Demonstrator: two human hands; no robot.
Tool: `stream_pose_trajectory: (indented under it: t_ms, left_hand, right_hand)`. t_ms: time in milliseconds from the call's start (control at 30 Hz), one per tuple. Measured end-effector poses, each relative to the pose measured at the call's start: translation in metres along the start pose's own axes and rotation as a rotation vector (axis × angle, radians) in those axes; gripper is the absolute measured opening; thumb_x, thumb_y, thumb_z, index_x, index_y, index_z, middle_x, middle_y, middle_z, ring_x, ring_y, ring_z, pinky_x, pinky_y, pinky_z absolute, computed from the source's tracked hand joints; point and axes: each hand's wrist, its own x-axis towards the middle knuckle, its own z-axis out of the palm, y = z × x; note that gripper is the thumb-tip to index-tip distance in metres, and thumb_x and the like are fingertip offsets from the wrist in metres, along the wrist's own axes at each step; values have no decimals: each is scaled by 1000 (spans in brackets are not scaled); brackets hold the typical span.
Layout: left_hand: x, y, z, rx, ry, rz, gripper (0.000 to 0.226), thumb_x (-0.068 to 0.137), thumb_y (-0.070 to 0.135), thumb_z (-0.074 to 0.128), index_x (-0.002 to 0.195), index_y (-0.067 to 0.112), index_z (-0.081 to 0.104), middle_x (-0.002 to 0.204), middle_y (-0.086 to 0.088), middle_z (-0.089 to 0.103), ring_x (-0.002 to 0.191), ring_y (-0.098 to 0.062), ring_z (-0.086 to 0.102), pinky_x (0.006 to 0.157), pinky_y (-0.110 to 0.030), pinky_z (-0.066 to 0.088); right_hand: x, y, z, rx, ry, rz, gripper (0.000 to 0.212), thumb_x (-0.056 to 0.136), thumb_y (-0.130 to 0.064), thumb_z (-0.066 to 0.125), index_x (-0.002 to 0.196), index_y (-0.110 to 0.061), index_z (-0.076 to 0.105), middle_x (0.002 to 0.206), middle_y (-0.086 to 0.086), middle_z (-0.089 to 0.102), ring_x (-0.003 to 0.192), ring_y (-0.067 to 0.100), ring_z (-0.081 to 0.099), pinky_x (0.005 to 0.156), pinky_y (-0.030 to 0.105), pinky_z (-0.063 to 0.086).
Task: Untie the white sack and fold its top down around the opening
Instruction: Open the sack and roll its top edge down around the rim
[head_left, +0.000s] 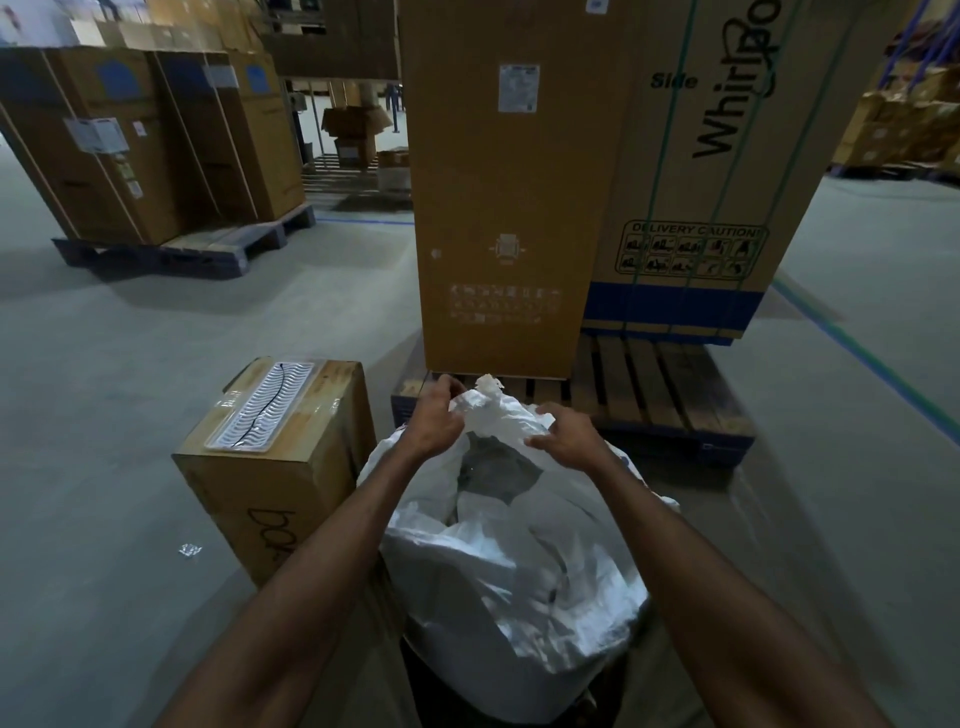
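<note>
Head view: both hands (436, 415) (563, 434) pinch sack (514, 571) top.

Your view's dim overall, w/ a bluish cast on the floor (130, 374). The white sack (519, 571) is the brightest thing, slightly glary. Soft shadows under the pallets. Strong wide-angle bend at the edges; bkgd soft, corners dark.

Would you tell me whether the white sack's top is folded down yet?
Not yet: both hands hold the white sack top bunched upward.
</note>
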Motion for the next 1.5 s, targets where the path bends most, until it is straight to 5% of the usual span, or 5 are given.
stream_pose_trajectory:
  t_ms: [167,700,1033,1233,1500]
  left_hand:
    - [1,-5,2,16,3,58,56,90,39,76,137,20,54,137,-4,59,120,-19,56,98,-36,49]
    - [19,-29,-4,494,101,274,16,100,31,58,116,31,63,110,-5,58,104,-25,52,90,-44,51]
    - [29,8,14,-168,28,-123,25,103,9,50,105,5,74,99,-6,65,94,-22,59,88,-36,50]
    - [66,-10,7,-163,-224,-222,29,101,18,43,85,9,65,83,-9,61,83,-26,55,75,-39,43]
    - [91,-27,12,553,-251,287,57,93,74,44,141,44,39,135,-1,48,113,-18,51,92,-41,53]
  right_hand:
    - [9,-12,1,215,-33,34,49,95,-52,65,72,-9,62,75,7,60,71,20,56,65,31,40]
    - [7,8,-27,-570,340,-429,34,104,-44,52,136,-34,49,108,-2,61,66,15,59,58,33,56]
    - [14,-19,5,-488,287,-289,65,98,-55,54,151,-21,37,146,6,47,129,25,51,106,52,40]
    - [41,-22,18,-371,258,-250,4,104,-25,52,103,-24,56,99,0,62,87,21,58,72,37,50]
    - [103,-17,-25,46,-135,-59,42,106,-33,49,90,0,70,79,18,65,69,24,54,66,36,44]
